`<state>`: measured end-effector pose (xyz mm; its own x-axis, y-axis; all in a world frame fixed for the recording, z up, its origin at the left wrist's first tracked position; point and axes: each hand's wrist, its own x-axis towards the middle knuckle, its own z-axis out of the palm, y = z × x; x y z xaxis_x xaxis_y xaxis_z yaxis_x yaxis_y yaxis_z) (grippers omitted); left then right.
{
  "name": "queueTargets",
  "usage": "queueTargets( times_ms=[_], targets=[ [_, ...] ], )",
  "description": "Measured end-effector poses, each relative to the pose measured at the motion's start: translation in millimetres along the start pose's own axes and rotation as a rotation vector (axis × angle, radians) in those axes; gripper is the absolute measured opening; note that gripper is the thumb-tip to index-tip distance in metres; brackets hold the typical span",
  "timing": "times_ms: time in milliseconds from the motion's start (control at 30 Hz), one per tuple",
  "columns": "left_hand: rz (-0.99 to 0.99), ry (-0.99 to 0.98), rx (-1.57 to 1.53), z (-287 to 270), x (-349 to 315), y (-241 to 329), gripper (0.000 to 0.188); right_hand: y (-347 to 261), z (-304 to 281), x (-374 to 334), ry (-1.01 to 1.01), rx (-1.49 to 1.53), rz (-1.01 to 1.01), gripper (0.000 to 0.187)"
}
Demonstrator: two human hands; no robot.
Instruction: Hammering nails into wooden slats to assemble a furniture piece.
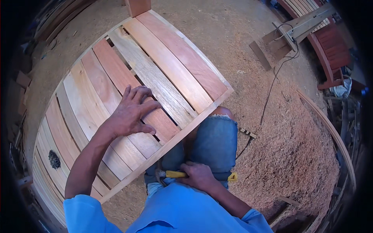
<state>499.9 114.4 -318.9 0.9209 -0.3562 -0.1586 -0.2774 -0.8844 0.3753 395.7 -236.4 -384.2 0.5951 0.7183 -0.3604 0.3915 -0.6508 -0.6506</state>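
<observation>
A wooden panel of side-by-side slats fills the left and middle, edged by a pale wooden rail (167,150). My left hand (130,110) spans a reddish wooden slat (164,126), thumb at one long edge and bent fingertips at the other. Dark gaps show along both edges of that slat. In my lap, my right hand (197,175) is closed around the yellow handle of a hammer (173,174). The hammer's metal head points left, and its handle end sticks out to the right.
On the panel's left part lies a small dark heap, perhaps nails (54,159). Wood shavings (287,151) cover the floor at right, beside a curved wooden strip (334,134). A black cable (268,95) runs from a wooden stand (289,37). A reddish slatted piece (330,50) stands far right.
</observation>
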Motion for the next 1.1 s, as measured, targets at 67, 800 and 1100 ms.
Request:
queueTargets(
  times_ms=[67,800,1100],
  targets=[
    [-0.012,-0.019,0.014,1.7,1.0,1.9,0.085,-0.4,1.5,3.7,-0.099,-0.068,0.03,0.036],
    [-0.018,-0.085,-0.022,-3.3,2.2,3.6,0.089,48.4,-62.3,-72.9,0.27,0.51,0.358,0.026],
    [-0.017,-0.074,-0.051,5.2,1.5,-0.3,0.095,78.8,-33.2,-80.6,0.313,0.646,0.339,0.017]
  ],
)
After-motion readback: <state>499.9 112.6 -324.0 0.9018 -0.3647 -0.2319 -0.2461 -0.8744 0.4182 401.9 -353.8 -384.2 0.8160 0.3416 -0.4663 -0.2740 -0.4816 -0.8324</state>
